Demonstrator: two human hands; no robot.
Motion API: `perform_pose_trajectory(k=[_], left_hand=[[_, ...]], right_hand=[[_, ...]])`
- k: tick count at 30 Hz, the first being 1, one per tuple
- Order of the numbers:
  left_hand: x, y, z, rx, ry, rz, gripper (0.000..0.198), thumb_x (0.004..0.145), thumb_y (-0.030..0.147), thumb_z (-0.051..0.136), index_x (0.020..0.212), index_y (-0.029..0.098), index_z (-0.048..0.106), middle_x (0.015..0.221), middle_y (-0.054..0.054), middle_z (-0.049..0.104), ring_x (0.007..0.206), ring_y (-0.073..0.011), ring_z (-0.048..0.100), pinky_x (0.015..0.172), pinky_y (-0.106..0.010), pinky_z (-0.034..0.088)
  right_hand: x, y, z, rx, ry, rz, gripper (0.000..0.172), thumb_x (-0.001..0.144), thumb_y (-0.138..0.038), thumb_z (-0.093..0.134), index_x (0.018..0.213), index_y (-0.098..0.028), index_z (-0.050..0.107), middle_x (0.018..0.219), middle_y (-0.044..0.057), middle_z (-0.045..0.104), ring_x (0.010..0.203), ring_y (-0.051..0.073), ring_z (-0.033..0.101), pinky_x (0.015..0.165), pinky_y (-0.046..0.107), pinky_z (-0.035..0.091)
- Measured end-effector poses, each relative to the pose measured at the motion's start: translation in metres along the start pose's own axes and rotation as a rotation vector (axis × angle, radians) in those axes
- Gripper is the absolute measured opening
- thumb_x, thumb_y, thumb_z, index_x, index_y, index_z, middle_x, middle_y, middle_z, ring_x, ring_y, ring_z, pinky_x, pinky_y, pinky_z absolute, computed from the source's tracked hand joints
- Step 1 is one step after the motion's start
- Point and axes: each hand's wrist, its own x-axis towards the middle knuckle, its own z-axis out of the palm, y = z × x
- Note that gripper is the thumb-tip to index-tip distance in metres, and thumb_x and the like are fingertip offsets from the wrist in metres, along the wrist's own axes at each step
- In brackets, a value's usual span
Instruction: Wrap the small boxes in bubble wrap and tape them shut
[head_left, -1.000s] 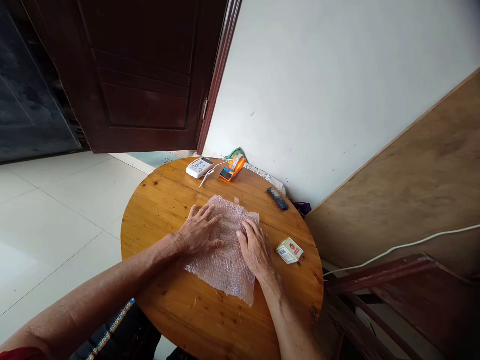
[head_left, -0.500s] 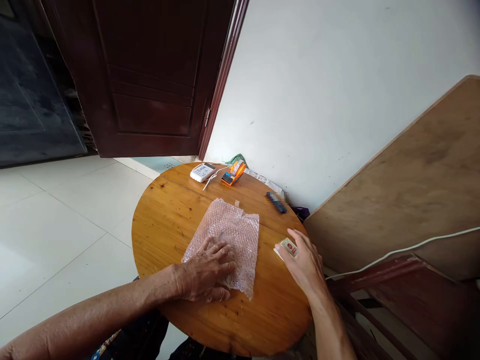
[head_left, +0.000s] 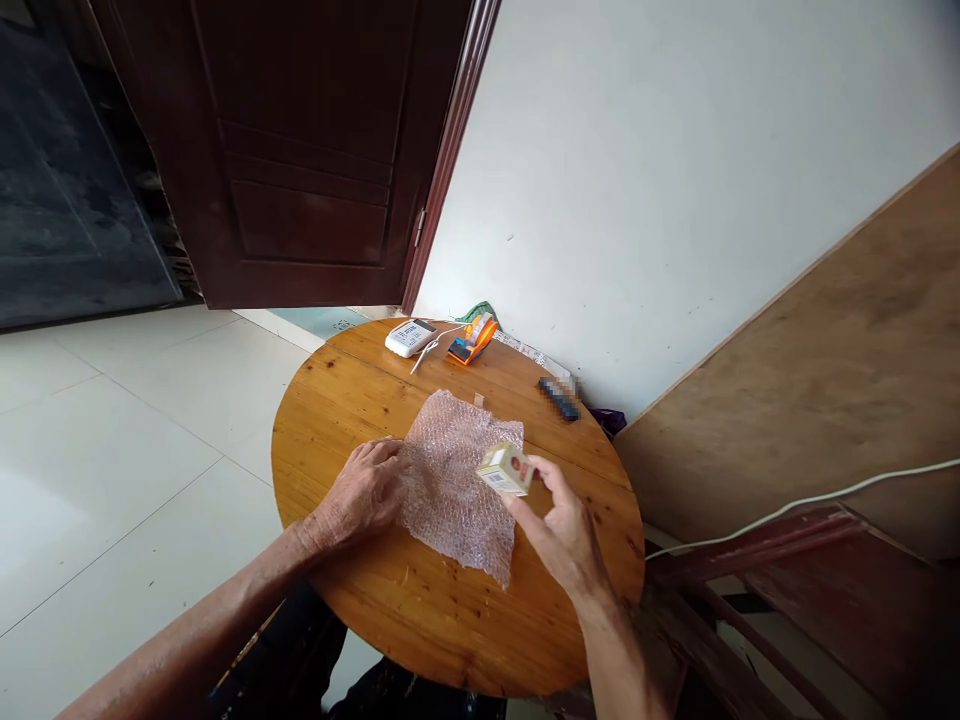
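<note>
The person's right hand (head_left: 566, 530) holds a small pale box (head_left: 506, 469) with a red mark between thumb and fingers above the bubble wrap (head_left: 457, 520), while the left hand (head_left: 364, 495), fingers bent, is at the sheet's left edge. The wrap lies on a round wooden table (head_left: 465, 640), whose far side bears a white device (head_left: 410, 338) with a pale cord, just beside an orange tape dispenser (head_left: 472, 342), and a dark, partly pixelated object (head_left: 559, 398) farther right. Beyond stand a dark red door (head_left: 307, 160) and a white wall (head_left: 637, 150).
</note>
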Motion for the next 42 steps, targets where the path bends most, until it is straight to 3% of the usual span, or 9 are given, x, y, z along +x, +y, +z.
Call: perform_pose_trajectory(k=[5, 10, 16, 20, 23, 27, 32, 37, 42], left_hand=[[0.001, 0.003, 0.001, 0.04, -0.038, 0.015, 0.032, 0.08, 0.022, 0.058, 0.111, 0.019, 0.068, 0.131, -0.012, 0.061, 0.126, -0.0296, 0.052, 0.108, -0.049, 0.041], [0.003, 0.004, 0.001, 0.073, -0.049, 0.008, 0.03, 0.08, 0.023, 0.06, 0.109, 0.02, 0.068, 0.131, -0.012, 0.061, 0.127, -0.0298, 0.051, 0.108, -0.05, 0.04], [0.003, 0.006, 0.0, 0.086, -0.054, 0.014, 0.026, 0.083, 0.025, 0.059, 0.107, 0.019, 0.068, 0.131, -0.012, 0.061, 0.126, -0.0289, 0.051, 0.109, -0.047, 0.039], [0.002, 0.006, -0.002, 0.057, -0.026, 0.0, 0.03, 0.081, 0.024, 0.06, 0.11, 0.02, 0.067, 0.13, -0.012, 0.06, 0.121, -0.028, 0.054, 0.106, -0.046, 0.042], [0.0, 0.005, -0.002, 0.013, -0.002, 0.007, 0.032, 0.08, 0.023, 0.06, 0.111, 0.021, 0.066, 0.129, -0.012, 0.06, 0.118, -0.0278, 0.056, 0.103, -0.046, 0.044], [-0.003, 0.004, -0.003, -0.034, 0.014, 0.019, 0.035, 0.081, 0.024, 0.059, 0.115, 0.019, 0.066, 0.132, -0.014, 0.057, 0.119, -0.0287, 0.055, 0.104, -0.048, 0.043], [-0.007, 0.013, -0.015, -0.05, -0.062, 0.091, 0.046, 0.081, 0.04, 0.065, 0.121, 0.019, 0.064, 0.144, -0.016, 0.048, 0.133, -0.0321, 0.045, 0.111, -0.052, 0.035], [0.006, 0.03, -0.027, 0.042, -0.169, 0.166, 0.07, 0.07, 0.055, 0.076, 0.131, 0.024, 0.058, 0.152, -0.017, 0.04, 0.142, -0.0377, 0.032, 0.116, -0.063, 0.021], [0.047, 0.042, -0.018, 0.046, -0.136, 0.129, 0.029, 0.074, 0.03, 0.076, 0.101, 0.02, 0.07, 0.144, -0.015, 0.051, 0.135, -0.0333, 0.044, 0.113, -0.055, 0.031]], right_hand=[[0.012, -0.009, 0.039, -0.106, -0.134, -0.08, 0.043, 0.076, -0.027, 0.06, 0.119, -0.023, 0.058, 0.109, 0.008, 0.072, 0.101, 0.028, 0.066, 0.091, 0.045, 0.051], [0.008, 0.004, 0.052, -0.111, -0.14, -0.106, 0.055, 0.08, -0.026, 0.056, 0.135, -0.022, 0.051, 0.125, 0.012, 0.067, 0.116, 0.029, 0.062, 0.1, 0.049, 0.048], [0.007, 0.006, 0.051, -0.061, -0.127, -0.046, 0.06, 0.082, -0.036, 0.058, 0.139, -0.018, 0.047, 0.134, 0.015, 0.062, 0.122, 0.03, 0.059, 0.103, 0.051, 0.047], [0.007, -0.004, 0.035, -0.016, -0.087, -0.12, 0.043, 0.086, -0.036, 0.056, 0.125, -0.02, 0.058, 0.125, 0.013, 0.066, 0.117, 0.028, 0.061, 0.1, 0.046, 0.049], [-0.005, -0.021, 0.015, -0.029, -0.179, -0.234, 0.028, 0.087, -0.034, 0.057, 0.111, -0.023, 0.065, 0.12, 0.01, 0.067, 0.112, 0.026, 0.063, 0.097, 0.042, 0.051], [-0.035, -0.041, 0.008, -0.233, -0.296, -0.333, 0.038, 0.079, -0.03, 0.067, 0.117, -0.025, 0.064, 0.125, 0.009, 0.065, 0.11, 0.029, 0.062, 0.094, 0.047, 0.05], [-0.054, -0.041, 0.025, -0.369, -0.154, -0.427, 0.022, 0.088, -0.013, 0.052, 0.1, -0.022, 0.068, 0.109, 0.008, 0.072, 0.097, 0.025, 0.065, 0.094, 0.046, 0.045], [-0.035, -0.043, 0.02, -0.268, -0.046, -0.375, 0.02, 0.095, -0.018, 0.046, 0.092, -0.022, 0.065, 0.101, 0.006, 0.074, 0.091, 0.021, 0.066, 0.086, 0.039, 0.046], [-0.004, -0.037, 0.013, -0.177, -0.002, -0.295, 0.019, 0.094, -0.024, 0.049, 0.083, -0.022, 0.063, 0.097, 0.006, 0.073, 0.091, 0.021, 0.067, 0.083, 0.035, 0.046]])
